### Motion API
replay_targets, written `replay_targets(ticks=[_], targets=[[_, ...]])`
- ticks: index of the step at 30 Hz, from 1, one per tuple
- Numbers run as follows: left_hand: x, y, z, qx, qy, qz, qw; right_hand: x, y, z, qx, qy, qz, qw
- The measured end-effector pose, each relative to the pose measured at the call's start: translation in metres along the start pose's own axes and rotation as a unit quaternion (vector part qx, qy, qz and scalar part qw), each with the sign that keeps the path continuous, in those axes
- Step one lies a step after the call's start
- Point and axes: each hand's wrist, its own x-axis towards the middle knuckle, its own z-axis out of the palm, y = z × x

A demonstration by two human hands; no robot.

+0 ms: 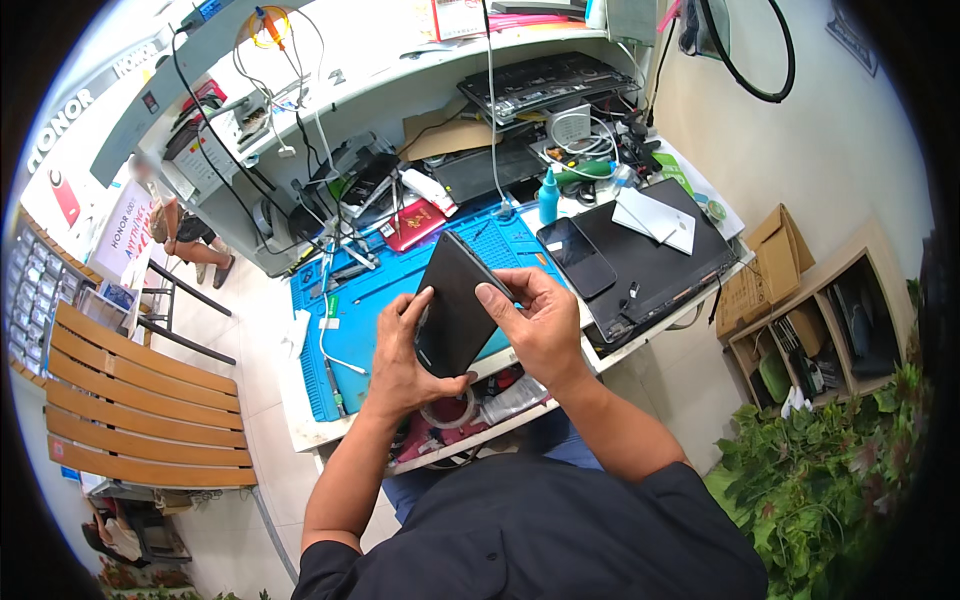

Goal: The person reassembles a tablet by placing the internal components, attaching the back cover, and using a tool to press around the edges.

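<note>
A thin, dark, rectangular tablet (455, 310) is held tilted above the blue repair mat (385, 295). My left hand (405, 365) grips its left and lower edge, thumb along the bottom. On the upper right edge, my right hand (540, 320) pinches it between thumb and fingers. The device's far face is turned away from me and hidden. To the right, a black smartphone (577, 257) lies on a closed dark laptop (665, 260), with white cards or boxes (655, 220) beside it. Below the tablet, an open drawer (470, 415) shows a roll of tape and plastic bags.
A teal bottle (548, 197) stands behind the phone. Laptop parts (545, 85), cables and a red booklet (412, 222) crowd the bench's back. A white cable (492, 110) hangs down in front. Left is a slatted wooden bench (145, 400); right, a cardboard box (765, 275) and leafy plants (820, 490).
</note>
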Motion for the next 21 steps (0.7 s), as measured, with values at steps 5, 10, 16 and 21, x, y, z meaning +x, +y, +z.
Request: replay_targets(ticks=[5,10,16,21], targets=[[-0.006,-0.006,-0.009,-0.022,-0.023,-0.014,0.999,-0.007,-0.005,0.012,0.019,-0.014,-0.011,1.0],[-0.012,-0.004,-0.02,-0.02,-0.026,-0.02,0.999,-0.013,-0.011,0.017,0.011,-0.033,-0.012,0.999],[-0.01,-0.007,-0.021,-0.035,-0.036,-0.017,0.999,-0.016,-0.005,0.017,0.058,-0.052,0.0,0.997],[-0.007,-0.008,-0.019,-0.063,-0.026,-0.014,0.998,-0.018,0.011,0.028,0.128,-0.115,-0.04,0.984]])
